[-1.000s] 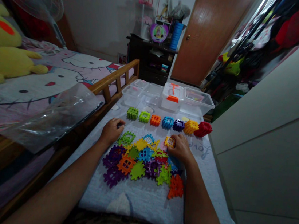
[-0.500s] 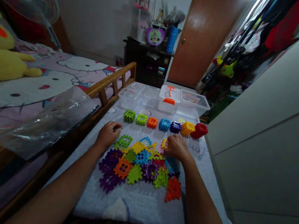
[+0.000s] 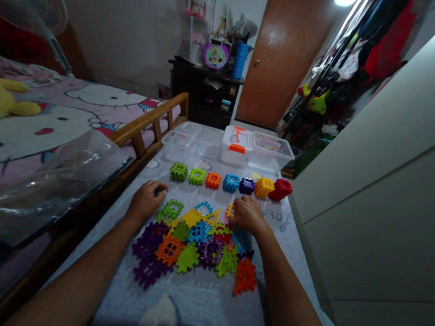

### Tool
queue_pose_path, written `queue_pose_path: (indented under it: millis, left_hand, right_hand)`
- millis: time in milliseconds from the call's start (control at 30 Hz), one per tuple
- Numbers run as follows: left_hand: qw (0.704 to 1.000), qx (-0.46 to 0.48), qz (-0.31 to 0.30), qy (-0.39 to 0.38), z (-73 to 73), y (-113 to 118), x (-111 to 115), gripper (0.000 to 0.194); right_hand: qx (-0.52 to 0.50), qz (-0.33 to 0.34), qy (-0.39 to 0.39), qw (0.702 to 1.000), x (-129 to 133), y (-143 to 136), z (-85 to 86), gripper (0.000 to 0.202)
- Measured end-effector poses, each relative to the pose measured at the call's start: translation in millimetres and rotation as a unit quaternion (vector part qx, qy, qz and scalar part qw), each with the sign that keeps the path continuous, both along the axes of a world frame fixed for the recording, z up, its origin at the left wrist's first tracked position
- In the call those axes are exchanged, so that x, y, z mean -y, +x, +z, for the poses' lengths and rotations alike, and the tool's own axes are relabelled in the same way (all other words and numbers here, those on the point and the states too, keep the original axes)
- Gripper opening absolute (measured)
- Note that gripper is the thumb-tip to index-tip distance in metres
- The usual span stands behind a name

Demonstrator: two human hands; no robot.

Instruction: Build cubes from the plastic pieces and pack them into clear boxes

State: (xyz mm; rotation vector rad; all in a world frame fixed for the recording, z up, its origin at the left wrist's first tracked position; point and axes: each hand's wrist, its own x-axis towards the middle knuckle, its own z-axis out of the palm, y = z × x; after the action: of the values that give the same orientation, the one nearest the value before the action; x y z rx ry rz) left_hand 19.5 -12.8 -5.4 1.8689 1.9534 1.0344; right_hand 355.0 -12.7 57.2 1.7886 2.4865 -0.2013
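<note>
My left hand (image 3: 147, 200) rests on the cloth at the left of a loose pile of notched plastic building tiles, fingers loosely bent and thumb apart, with nothing visible in it. At the pile's far right edge, my right hand (image 3: 249, 214) has its fingers closed at a yellow building tile (image 3: 230, 210), partly hidden by them. Around the pile lie a green tile (image 3: 170, 210), an orange window tile (image 3: 169, 250), purple tiles (image 3: 150, 272), a leaf-green tile (image 3: 188, 258) and a red-orange tile (image 3: 246, 277). Some overlap.
Beyond my hands runs a row of colour-sorted tile stacks, from green (image 3: 178, 172) to red (image 3: 280, 189). Behind it stand clear plastic boxes (image 3: 272, 151) and a lidded box with orange clips (image 3: 236, 147). A wooden bed rail (image 3: 141, 131) borders the left side.
The whole view has shifted, so things sit slightly further left. Both hands keep nearly the same places beside the pile, and the right stays at the yellow tile.
</note>
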Motion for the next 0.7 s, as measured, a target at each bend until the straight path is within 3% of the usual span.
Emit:
queue_pose_path:
  millis: [200,400,533,700]
  left_hand:
    - [1.0,-0.005,-0.003,0.003,-2.2,-1,-1,0.028]
    - [1.0,-0.012,-0.005,0.009,-4.8,-3,-2,0.028]
    - [1.0,-0.011,-0.003,0.01,-3.7,-3,-1,0.028]
    - [1.0,-0.01,0.002,0.006,-2.2,-2,0,0.028]
  right_hand:
    - [-0.023,0.017,0.055,0.998,-3,14,12.7,0.039]
    - [-0.02,-0.025,0.135,0.99,-47,75,49.5,0.046]
    - [0.015,-0.068,0.099,0.993,-78,104,62.5,0.051]
    - [0.044,-0.06,0.06,0.995,-97,108,62.2,0.055]
